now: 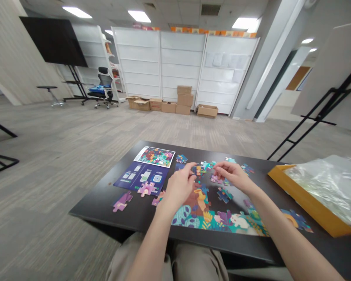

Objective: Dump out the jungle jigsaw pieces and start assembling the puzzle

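Note:
My left hand [179,185] is over the left part of a partly joined jigsaw puzzle [197,203]. Its index finger and thumb curve forward with a gap between them, beside colourful puzzle pieces [206,166] at the puzzle's far side. To the right, my right hand [232,174] hovers with fingers bent in and tips together; anything between them is too small to make out. Below its fingertips lies a pink-purple puzzle piece [219,180]. A dark blue and teal puzzle piece [224,194] rests nearer to me, inside the joined border.
Loose purple pieces [122,201] lie on the black table [96,207] at left, one pink piece [146,189] overlapping a dark blue leaflet [131,175]. A picture card [155,156] lies behind. At right stands a yellow box [307,203] with clear plastic inside.

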A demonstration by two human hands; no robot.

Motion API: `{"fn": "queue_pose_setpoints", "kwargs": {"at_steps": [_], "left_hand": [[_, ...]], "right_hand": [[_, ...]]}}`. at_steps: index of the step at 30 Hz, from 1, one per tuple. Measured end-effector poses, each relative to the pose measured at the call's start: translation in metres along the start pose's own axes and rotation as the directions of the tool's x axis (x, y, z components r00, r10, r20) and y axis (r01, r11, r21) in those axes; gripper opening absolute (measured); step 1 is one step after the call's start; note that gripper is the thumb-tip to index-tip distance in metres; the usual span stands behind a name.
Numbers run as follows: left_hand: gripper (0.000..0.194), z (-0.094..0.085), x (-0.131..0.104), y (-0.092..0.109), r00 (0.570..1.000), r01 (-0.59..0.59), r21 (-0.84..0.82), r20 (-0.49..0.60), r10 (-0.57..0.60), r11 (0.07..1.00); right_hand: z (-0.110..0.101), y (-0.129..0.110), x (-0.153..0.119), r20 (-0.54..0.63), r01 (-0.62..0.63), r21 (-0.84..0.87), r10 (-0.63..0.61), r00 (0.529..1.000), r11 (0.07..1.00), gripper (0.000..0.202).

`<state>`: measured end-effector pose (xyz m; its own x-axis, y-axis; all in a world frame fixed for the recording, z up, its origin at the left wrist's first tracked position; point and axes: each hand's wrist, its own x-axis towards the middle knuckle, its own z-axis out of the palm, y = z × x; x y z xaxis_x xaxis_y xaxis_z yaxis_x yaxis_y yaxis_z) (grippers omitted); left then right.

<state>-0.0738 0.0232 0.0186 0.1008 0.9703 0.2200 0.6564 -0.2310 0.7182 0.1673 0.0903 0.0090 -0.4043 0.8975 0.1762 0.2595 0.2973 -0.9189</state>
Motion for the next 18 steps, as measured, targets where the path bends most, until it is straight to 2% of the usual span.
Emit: {"fn": "queue_pose_setpoints", "kwargs": {"at_steps": [5, 7, 10, 14, 18], "left_hand": [[0.048, -0.047, -0.009, -0.040, 0.985, 0.132, 0.161, -0.130, -0.111, 0.978], [0.048, -0.063, -0.016, -0.060, 0.962, 0.238, 0.205, -0.187, -0.200, 0.949], [0.046, -0.081, -0.025, -0.088, 0.930, 0.346, 0.222, -0.212, -0.301, 0.912], [0.041, -0.090, -0.029, -0.107, 0.936, 0.348, 0.273, -0.157, -0.315, 0.897], [0.044, -0.086, -0.025, -0.105, 0.945, 0.326, 0.345, -0.117, -0.304, 0.880]], "right_hand": [[0.000, 0.005, 0.001, -0.058, 0.016, -0.104, -0.022, 0.998, 0.994, 0.046], [0.000, 0.007, 0.001, -0.089, 0.029, -0.187, -0.046, 0.995, 0.982, 0.043], [0.000, 0.009, 0.002, -0.120, 0.053, -0.327, -0.097, 0.988, 0.943, 0.039], [-0.001, 0.015, 0.003, -0.129, 0.067, -0.511, -0.154, 0.980, 0.857, 0.034], [-0.004, 0.022, 0.002, -0.133, 0.014, -0.698, -0.149, 0.980, 0.716, 0.029]]}}
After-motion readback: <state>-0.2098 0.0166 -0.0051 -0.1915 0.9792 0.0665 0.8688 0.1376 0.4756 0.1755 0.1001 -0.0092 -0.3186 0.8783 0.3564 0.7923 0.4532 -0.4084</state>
